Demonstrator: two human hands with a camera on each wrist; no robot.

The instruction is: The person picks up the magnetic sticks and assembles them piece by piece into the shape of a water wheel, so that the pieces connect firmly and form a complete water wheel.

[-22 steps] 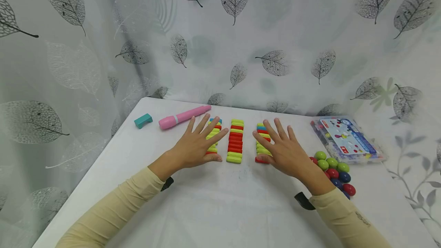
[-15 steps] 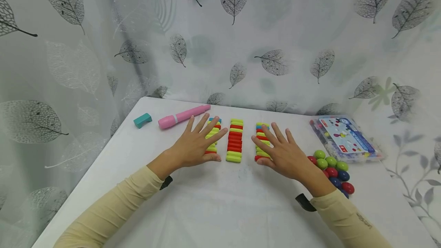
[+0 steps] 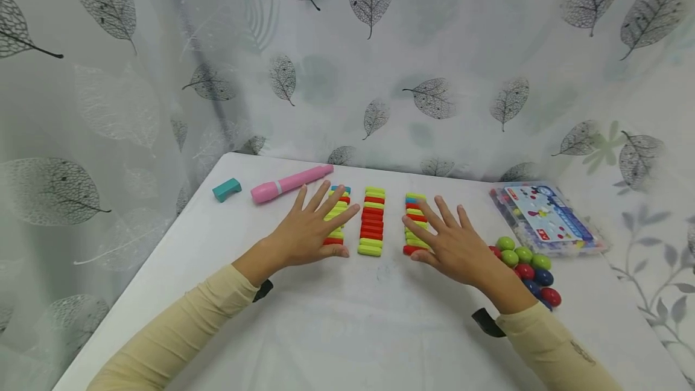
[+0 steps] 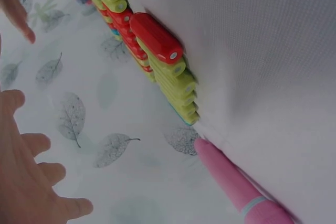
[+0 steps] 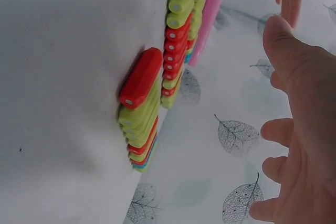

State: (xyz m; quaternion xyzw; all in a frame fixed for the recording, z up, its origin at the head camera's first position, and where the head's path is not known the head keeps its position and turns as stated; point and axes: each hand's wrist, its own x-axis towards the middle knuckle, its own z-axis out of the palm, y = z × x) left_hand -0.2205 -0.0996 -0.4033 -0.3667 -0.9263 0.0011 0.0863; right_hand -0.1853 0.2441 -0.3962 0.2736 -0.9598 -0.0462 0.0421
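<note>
Three rows of small red, yellow-green and blue sticks lie side by side on the white table. My left hand (image 3: 301,234), palm down with fingers spread, overlaps the left row (image 4: 178,85) in the head view and hides part of it. The middle row (image 3: 371,220) lies uncovered between the hands. Over the near part of the right row (image 3: 415,197) my right hand (image 3: 458,249) spreads its fingers, thumb by the red stick (image 5: 140,80) at the row's near end. Both wrist views show the hands raised above the table, holding nothing.
A pink pen-shaped object (image 3: 291,184) and a teal block (image 3: 226,189) lie at the back left. Green, red and blue egg-shaped pieces (image 3: 525,271) are grouped beside the right forearm. Behind them sits a clear plastic case (image 3: 548,219). A leaf-print curtain (image 3: 326,77) hangs behind the table.
My right hand has shifted slightly to the right and down, uncovering more of the right row. My left hand stays almost still, and the sticks have not moved.
</note>
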